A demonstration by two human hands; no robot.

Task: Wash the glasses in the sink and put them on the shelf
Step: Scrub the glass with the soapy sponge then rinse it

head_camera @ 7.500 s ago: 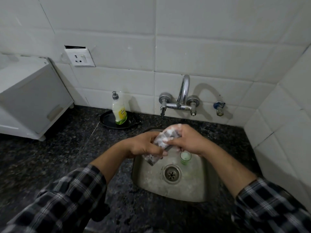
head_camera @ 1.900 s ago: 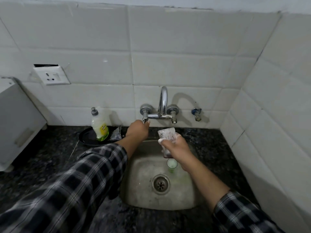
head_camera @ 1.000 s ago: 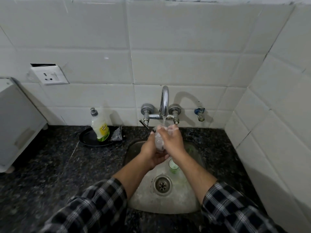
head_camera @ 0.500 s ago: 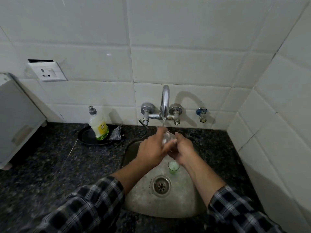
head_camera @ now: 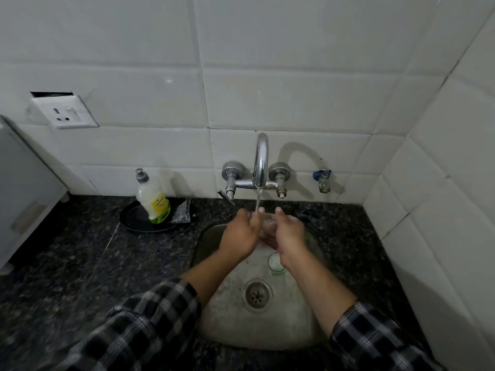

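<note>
A clear glass (head_camera: 267, 223) is held between my left hand (head_camera: 241, 234) and my right hand (head_camera: 289, 234) over the steel sink (head_camera: 230, 317), right under the tap (head_camera: 261, 162). A thin stream of water runs from the spout onto the glass and my fingers. Most of the glass is hidden by my hands. A second, greenish glass (head_camera: 274, 263) stands upright on the sink floor just above the drain (head_camera: 257, 293), partly behind my right wrist.
A dish soap bottle (head_camera: 152, 202) and a scrub pad (head_camera: 182, 214) sit on a black plate (head_camera: 134, 220) left of the sink. A white cabinet (head_camera: 24, 199) stands at the far left on the dark granite counter (head_camera: 80, 263). Tiled walls close in behind and on the right.
My left hand turned the tap on and came back to the glass. Water now runs, and both hands hold the glass under the stream. The scrub pad went back onto the plate.
</note>
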